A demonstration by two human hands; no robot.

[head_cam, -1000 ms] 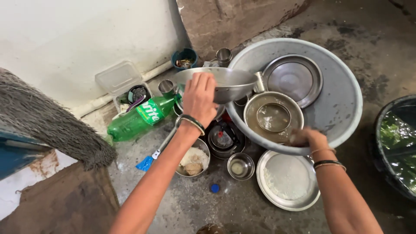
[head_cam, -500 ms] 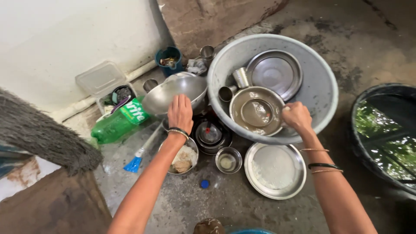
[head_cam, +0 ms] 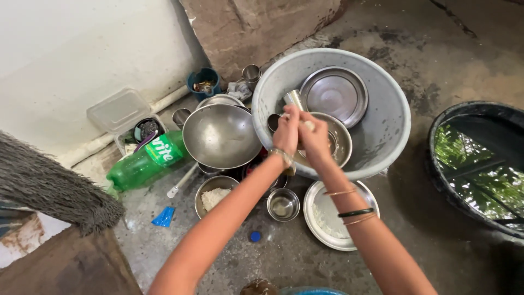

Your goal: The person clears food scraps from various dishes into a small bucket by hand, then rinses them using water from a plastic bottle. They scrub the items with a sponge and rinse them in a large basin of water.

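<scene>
While my left hand (head_cam: 286,134) and right hand (head_cam: 313,137) press together over the grey basin (head_cam: 391,123), I cannot tell their grip; steel wok (head_cam: 221,136) sits at nine o'clock.

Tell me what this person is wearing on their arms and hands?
Both arms are bare, with no sleeves and no gloves. The left hand has a metal bangle at the wrist. The right hand has three bangles further up the forearm: a thin golden one, a dark one and another thin golden one. No rings can be made out.
</scene>
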